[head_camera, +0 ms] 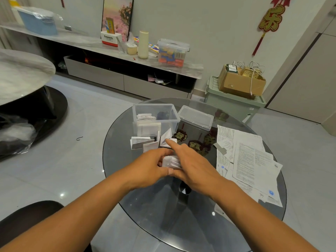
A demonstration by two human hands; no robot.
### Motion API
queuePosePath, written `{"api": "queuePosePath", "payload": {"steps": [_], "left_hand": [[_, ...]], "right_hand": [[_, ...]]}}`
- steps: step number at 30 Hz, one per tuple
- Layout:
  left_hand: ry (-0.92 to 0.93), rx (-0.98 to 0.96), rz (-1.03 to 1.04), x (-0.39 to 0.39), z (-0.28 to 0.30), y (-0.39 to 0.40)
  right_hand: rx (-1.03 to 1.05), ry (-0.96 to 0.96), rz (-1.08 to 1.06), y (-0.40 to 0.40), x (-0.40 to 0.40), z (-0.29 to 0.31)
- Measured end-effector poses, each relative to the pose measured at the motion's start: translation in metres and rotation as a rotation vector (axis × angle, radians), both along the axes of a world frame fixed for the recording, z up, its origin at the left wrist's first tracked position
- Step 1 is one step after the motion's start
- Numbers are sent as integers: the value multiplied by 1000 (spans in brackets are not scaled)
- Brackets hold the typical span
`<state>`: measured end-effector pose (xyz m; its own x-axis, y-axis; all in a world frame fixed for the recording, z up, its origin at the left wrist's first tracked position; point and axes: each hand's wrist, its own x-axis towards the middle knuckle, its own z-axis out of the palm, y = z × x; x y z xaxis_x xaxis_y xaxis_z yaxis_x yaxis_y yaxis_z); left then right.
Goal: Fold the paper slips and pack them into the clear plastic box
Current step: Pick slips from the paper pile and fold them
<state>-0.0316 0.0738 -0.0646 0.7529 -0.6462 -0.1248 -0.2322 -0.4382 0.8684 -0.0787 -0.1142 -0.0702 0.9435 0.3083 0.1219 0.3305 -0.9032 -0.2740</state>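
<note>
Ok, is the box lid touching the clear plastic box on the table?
Cannot tell. In the head view the lid sits right beside the clear plastic box, their near corners seeming to meet, but both are transparent and no gap or contact shows plainly.

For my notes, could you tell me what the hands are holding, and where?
Both hands grip a folded slip: left hand at its left edge, right hand over its right side.
</note>
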Motion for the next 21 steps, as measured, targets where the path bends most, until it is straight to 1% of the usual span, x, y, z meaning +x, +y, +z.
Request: {"api": "queuePosePath", "payload": {"steps": [3, 6, 7, 9, 12, 14, 16, 21], "left_hand": [[-111, 40, 15, -3, -8, -5], [-214, 118, 41, -3, -17, -9], [-266, 154, 54, -2, -20, -10], [-358, 200, 96, -2, -19, -11], [-344, 234, 101, -1, -21, -13], [-376, 290, 28, -5, -23, -17], [-415, 300, -27, -6, -24, -18], [-287, 203, -82, 1, -7, -5]], "right_hand": [[42, 5, -19, -2, 1, -1], [181, 54, -47, -5, 0, -4], [228, 63, -78, -8, -1, -5], [248, 52, -162, -15, -3, -6], [230, 73, -167, -16, -9, -9], [226, 101, -116, -11, -12, -13], [239, 117, -86, -7, -12, -14], [327, 70, -89, -9, -12, -5]]}}
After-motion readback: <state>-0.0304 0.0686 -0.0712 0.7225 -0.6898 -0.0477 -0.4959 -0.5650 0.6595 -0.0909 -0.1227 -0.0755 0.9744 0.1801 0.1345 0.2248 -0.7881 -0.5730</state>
